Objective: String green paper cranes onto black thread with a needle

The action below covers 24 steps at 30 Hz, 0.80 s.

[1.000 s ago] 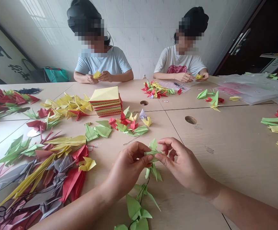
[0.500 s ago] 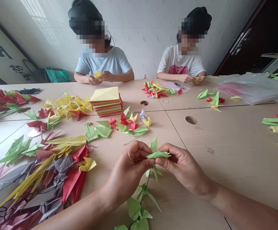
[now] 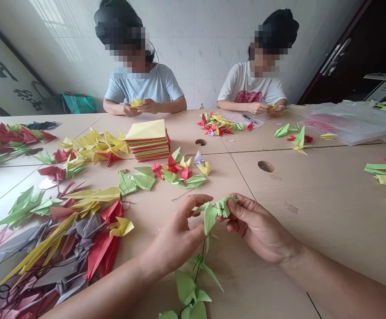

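Observation:
My right hand (image 3: 257, 228) pinches a green folded paper crane (image 3: 224, 207) between thumb and fingers, its pleated edge turned up. My left hand (image 3: 179, 235) is just left of it, thumb and forefinger apart around the crane's leaf-like green wing (image 3: 209, 218); whether a fingertip touches the paper is hard to tell. Below hangs a dark string threaded with more green paper cranes (image 3: 186, 288), running down toward the front edge of the view. Beyond my hands lies a small group of red, green and yellow folded pieces (image 3: 176, 170).
On the left are heaped grey, pink and red cranes (image 3: 63, 252) with strings. A stack of coloured paper (image 3: 148, 141) stands near yellow cranes (image 3: 95, 146). Across the table (image 3: 312, 199), two people (image 3: 142, 88) fold yellow paper. Plastic bags (image 3: 348, 122) lie at right.
The green crane has been turned from lying flat between both hands to tilted with its folds showing. My left fingers have spread from their pinch, while my right hand keeps hold.

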Motion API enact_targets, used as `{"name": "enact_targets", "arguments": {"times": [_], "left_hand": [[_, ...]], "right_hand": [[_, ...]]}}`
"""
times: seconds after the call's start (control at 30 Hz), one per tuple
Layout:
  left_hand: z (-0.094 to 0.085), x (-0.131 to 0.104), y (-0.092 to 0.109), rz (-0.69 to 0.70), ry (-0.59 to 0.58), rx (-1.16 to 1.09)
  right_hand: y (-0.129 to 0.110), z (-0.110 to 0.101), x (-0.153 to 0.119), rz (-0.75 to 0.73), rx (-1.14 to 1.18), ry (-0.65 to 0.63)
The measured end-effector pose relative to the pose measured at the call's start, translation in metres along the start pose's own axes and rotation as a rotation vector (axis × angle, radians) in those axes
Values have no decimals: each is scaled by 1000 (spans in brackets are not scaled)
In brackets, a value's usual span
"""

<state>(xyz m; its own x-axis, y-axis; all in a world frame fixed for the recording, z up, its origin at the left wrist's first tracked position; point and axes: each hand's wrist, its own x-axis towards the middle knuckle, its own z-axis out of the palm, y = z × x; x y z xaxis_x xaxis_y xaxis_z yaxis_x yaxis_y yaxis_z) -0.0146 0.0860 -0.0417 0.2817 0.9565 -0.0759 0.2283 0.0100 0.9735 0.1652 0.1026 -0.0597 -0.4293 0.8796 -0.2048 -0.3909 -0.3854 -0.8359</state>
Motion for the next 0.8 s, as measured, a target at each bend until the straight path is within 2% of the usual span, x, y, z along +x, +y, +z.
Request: {"name": "enact_targets", "arguments": {"times": [0.1, 0.37, 0.5, 0.63, 0.8], "left_hand": [[0, 2, -3, 7, -37, -69], [-3, 5, 3, -90, 32, -237], [-2, 4, 4, -97, 23, -302], [-2, 6, 1, -102, 8, -350], [-1, 6, 0, -91, -19, -324]], "right_hand": [[-1, 1, 0, 25, 21, 4], [-2, 0, 2, -38, 58, 22], [-3, -1, 2, -63, 86, 18], [-4, -1, -1, -73, 24, -22], [-5, 1, -6, -141, -137, -14]]}}
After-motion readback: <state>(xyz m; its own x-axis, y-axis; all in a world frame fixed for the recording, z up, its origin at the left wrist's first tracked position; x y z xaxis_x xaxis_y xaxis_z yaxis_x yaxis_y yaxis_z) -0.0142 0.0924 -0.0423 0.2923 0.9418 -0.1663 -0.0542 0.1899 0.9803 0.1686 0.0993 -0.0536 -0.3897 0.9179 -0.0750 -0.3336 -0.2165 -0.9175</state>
